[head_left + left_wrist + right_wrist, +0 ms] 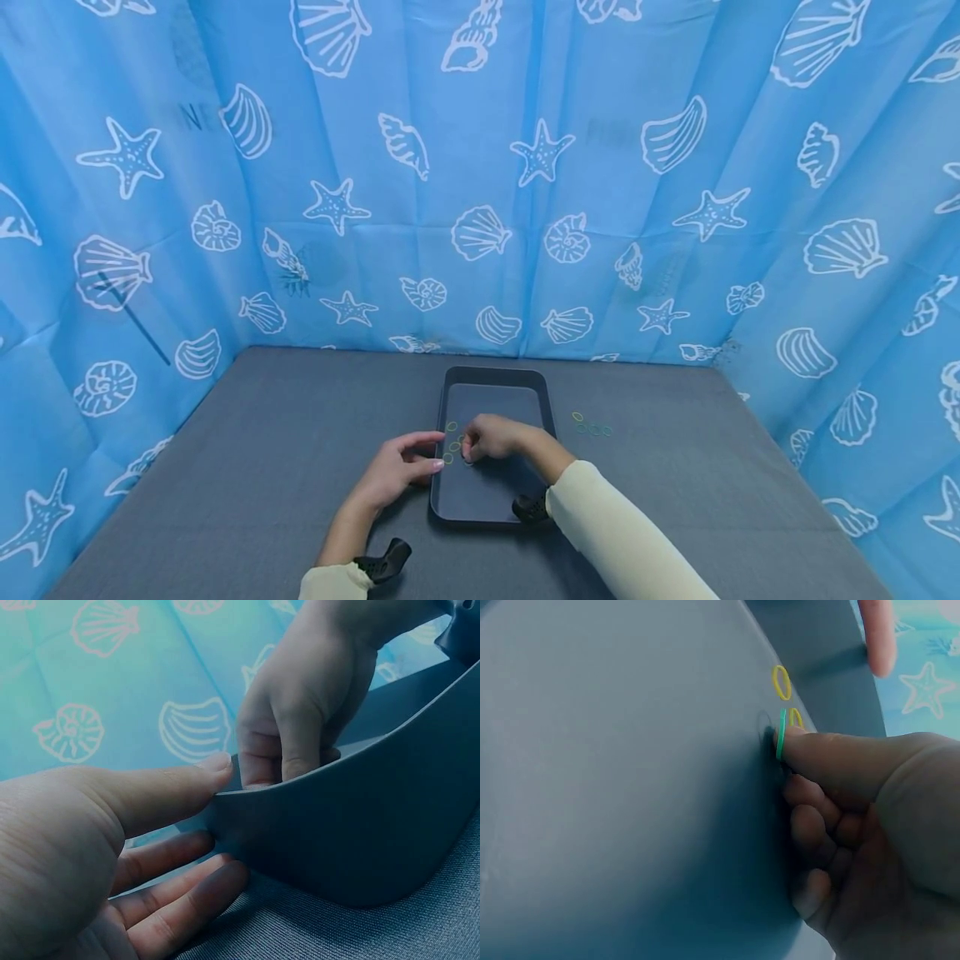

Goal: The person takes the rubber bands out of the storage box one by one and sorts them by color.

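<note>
My right hand (491,437) reaches into a dark grey tray (487,510), fingers bent down near its floor by the left side. Between thumb and fingertips it pinches a thin green rubber band (781,735), seen nearly edge-on in the right wrist view. Two yellow rubber bands (781,682) lie close by, and the head view has several yellow bands (447,458) along the tray's left side. My left hand (397,471) rests at the left wall, its thumb on the rim (255,793) and the other fingers extended low beside the outer face.
Right of the tray, a yellow band (577,417) and several green bands (596,431) lie on the grey cloth-covered table (300,433). A blue curtain (480,167) with white shells and starfish hangs behind and at both sides. Each wrist wears a black strap-on device (384,561).
</note>
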`<state>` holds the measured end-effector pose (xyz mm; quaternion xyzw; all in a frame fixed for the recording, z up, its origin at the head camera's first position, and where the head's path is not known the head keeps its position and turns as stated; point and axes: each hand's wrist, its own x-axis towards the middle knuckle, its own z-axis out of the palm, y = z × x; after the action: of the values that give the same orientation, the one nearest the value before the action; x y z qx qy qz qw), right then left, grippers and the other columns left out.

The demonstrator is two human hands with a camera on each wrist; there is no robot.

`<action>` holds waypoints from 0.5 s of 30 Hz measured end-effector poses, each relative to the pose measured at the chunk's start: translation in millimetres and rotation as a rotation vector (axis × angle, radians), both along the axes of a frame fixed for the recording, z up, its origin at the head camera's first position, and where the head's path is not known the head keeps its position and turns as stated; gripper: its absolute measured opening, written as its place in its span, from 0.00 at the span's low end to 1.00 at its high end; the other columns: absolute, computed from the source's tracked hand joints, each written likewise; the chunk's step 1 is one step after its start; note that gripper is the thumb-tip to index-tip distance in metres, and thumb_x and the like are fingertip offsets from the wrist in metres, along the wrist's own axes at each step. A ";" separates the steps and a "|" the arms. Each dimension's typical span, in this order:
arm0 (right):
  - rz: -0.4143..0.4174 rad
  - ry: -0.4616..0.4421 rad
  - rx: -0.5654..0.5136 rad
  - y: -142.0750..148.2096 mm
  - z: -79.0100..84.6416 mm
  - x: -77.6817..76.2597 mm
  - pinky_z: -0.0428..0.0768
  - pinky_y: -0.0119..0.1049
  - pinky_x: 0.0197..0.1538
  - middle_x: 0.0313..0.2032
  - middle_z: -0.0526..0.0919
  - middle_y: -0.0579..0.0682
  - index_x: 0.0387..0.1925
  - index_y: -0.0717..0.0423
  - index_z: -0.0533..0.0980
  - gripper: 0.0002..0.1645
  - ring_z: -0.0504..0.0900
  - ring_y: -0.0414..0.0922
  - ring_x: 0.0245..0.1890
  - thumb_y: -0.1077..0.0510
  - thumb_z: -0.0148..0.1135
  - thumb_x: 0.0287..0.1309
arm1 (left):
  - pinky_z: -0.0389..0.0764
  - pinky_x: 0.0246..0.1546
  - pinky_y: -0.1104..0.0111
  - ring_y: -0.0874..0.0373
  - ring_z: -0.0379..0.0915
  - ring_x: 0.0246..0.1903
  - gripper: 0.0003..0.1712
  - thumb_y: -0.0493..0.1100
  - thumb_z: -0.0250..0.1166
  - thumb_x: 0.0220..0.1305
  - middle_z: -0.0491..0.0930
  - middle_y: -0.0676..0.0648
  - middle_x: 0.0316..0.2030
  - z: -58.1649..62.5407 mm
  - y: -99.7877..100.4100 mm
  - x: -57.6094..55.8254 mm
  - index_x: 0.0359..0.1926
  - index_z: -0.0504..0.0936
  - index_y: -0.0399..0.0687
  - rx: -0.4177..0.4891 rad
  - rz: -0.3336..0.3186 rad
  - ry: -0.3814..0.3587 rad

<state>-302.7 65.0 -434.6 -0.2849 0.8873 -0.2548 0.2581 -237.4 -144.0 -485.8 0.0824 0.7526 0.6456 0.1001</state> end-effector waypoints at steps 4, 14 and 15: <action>0.001 -0.016 -0.037 5.9 1.4 -2.0 0.69 0.33 0.33 0.25 0.76 0.44 0.29 0.58 0.79 0.06 0.72 0.40 0.27 0.65 0.60 0.62 | 0.82 0.40 0.60 0.53 0.79 0.40 0.27 0.40 0.69 0.61 0.74 0.36 0.56 -1.2 0.6 -1.1 0.61 0.76 0.42 -0.001 0.003 -0.009; -0.044 -0.008 -0.151 20.8 2.1 -6.6 0.70 0.33 0.30 0.25 0.75 0.46 0.30 0.61 0.78 0.07 0.73 0.42 0.25 0.67 0.58 0.64 | 0.81 0.40 0.59 0.54 0.77 0.39 0.28 0.42 0.69 0.61 0.73 0.38 0.57 -1.4 0.8 -2.0 0.62 0.76 0.45 -0.035 0.028 -0.027; -0.051 -0.007 -0.158 22.5 2.7 -7.0 0.71 0.33 0.30 0.25 0.75 0.46 0.30 0.61 0.78 0.07 0.73 0.42 0.25 0.67 0.58 0.64 | 0.81 0.40 0.59 0.54 0.77 0.39 0.28 0.42 0.69 0.61 0.73 0.38 0.57 -1.5 0.8 -1.9 0.62 0.76 0.45 -0.036 0.028 -0.027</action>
<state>-309.6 87.5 -431.9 -0.2808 0.8704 -0.3315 0.2315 -239.3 -143.2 -487.3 0.0614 0.7637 0.6344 0.1025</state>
